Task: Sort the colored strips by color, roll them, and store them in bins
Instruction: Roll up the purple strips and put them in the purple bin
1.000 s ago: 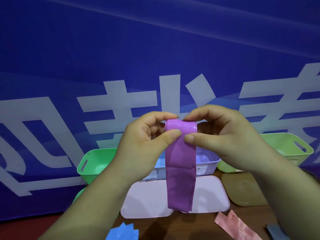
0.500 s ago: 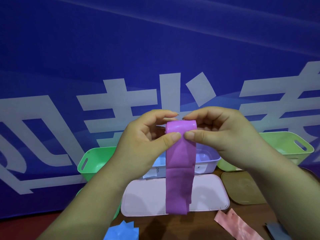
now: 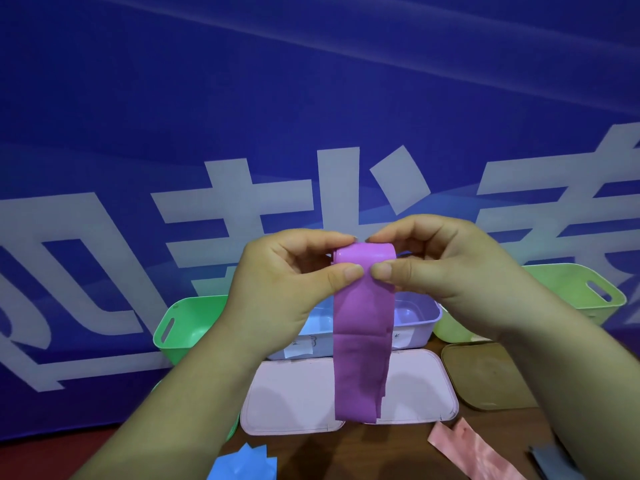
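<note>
green bin (image 3: 188,320) far left. left hand (image 3: 277,289) and right hand (image 3: 446,271) both pinch rolled top of purple strip (image 3: 362,341), thumbs on front, tail hanging over lilac bin (image 3: 415,315) and pink lid (image 3: 294,400). pink strip (image 3: 474,453) near right.

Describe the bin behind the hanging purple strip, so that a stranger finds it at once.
Start at the blue banner with white characters; three bins stand in a row along its foot. The middle one, partly hidden by the purple strip, is the lavender bin. Its neighbours are a green bin and a yellow-green bin; only it is pale purple.
</note>
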### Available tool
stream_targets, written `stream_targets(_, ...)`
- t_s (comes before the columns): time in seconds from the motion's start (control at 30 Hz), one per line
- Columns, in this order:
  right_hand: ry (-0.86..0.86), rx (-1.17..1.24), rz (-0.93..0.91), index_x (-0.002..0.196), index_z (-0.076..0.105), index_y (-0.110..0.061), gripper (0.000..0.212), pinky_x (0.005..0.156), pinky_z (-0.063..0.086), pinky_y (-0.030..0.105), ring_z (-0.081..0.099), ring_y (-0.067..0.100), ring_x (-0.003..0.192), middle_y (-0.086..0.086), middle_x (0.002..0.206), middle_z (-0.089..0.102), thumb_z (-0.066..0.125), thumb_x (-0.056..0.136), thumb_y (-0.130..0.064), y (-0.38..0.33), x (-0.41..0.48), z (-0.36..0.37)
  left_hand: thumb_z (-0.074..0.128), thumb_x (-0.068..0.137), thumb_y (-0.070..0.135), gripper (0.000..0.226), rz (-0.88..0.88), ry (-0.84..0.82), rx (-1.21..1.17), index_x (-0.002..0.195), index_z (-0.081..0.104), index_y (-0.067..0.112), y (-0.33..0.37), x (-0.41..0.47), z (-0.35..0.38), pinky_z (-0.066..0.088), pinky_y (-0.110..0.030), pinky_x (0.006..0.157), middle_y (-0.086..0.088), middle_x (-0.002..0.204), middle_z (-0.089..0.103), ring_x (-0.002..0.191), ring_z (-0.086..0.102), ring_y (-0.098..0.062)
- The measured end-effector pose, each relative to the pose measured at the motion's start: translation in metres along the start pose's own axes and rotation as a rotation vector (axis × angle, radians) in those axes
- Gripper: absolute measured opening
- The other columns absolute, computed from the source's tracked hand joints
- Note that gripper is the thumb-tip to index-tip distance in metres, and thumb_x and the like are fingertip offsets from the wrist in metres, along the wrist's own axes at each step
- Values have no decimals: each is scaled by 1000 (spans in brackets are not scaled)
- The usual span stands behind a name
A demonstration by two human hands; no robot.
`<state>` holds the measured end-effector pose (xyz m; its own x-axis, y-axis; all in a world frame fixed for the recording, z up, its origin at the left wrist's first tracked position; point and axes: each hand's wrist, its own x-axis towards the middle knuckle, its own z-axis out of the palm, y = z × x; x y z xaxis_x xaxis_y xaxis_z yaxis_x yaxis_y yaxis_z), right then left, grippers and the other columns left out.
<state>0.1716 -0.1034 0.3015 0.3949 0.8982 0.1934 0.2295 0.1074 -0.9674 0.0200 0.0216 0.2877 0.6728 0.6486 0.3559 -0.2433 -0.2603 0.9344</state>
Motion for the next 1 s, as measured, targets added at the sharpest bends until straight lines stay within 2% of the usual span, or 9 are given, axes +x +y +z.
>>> stream_targets(0.13, 26, -55, -67, 100, 71, -16, 25, 82, 60, 37, 72, 29, 86, 5, 97, 75, 78, 77, -8, 3, -2, 2, 78, 70, -5, 31, -34, 9, -5, 92, 76, 17, 2, 0, 1, 57, -20, 70, -5, 89, 78, 81, 74, -15)
stream_targets(0.23, 30, -86, -102, 99, 71, -20, 28, 80, 60, 46, 71, 33, 85, 6, 97, 74, 80, 75, -9, 4, -3, 2, 80, 66, 4, 30, -48, 13, -3, 92, 76, 18, 3, 0, 2, 57, -21, 71, -5, 89, 78, 82, 73, -17)
stream_targets(0.33, 26, -93, -134, 98, 71, -20, 29, 76, 60, 48, 72, 31, 81, 4, 97, 73, 80, 73, -8, 6, -3, 2, 79, 60, 14, 33, -83, 19, -19, 92, 77, 19, 3, 0, 3, 58, -23, 72, -5, 89, 78, 83, 73, -18)
stream_targets(0.47, 62, -77, -186, 92, 74, -24, 25, 75, 58, 54, 70, 37, 82, 15, 90, 72, 79, 68, -22, 9, -2, 4, 79, 61, 17, 38, -154, 14, -75, 99, 76, 14, -1, 0, 3, 60, -29, 75, -8, 91, 78, 86, 74, -23)
stream_targets(0.57, 107, -97, -210, 92, 75, -30, 24, 74, 58, 55, 68, 38, 81, 13, 88, 73, 79, 69, -25, 11, -1, 6, 79, 69, 11, 34, -159, -2, -69, 102, 75, 13, -2, 2, 3, 58, -26, 73, -7, 91, 78, 85, 74, -21)
stream_targets(0.63, 115, -82, -203, 91, 75, -29, 22, 74, 58, 56, 68, 38, 81, 9, 88, 74, 80, 72, -18, 12, -1, 6, 78, 70, 11, 31, -136, -17, -44, 101, 75, 14, -1, 2, 3, 57, -22, 72, -4, 92, 78, 85, 74, -18)
stream_targets(0.77, 118, -39, -153, 89, 75, -21, 24, 75, 61, 43, 69, 34, 82, 1, 88, 76, 79, 73, -3, 10, 1, 6, 78, 68, 14, 35, -92, -62, -8, 102, 74, 17, -3, 1, 0, 58, -25, 76, -4, 99, 76, 90, 73, -21)
stream_targets(0.9, 115, -11, -97, 91, 75, -18, 23, 73, 61, 30, 71, 24, 82, -1, 89, 76, 78, 74, -3, 7, 2, 5, 77, 76, -4, 41, -76, -100, 14, 111, 69, 16, -7, 0, -1, 60, -32, 79, -4, 109, 74, 95, 71, -29)
stream_targets(1.0, 110, 58, -49, 88, 76, -20, 23, 66, 57, 22, 72, 15, 75, -1, 84, 76, 78, 73, -2, 6, 4, 7, 76, 76, -5, 40, -50, -110, 20, 111, 70, 15, -8, -1, -3, 62, -42, 81, -4, 111, 73, 97, 69, -34)
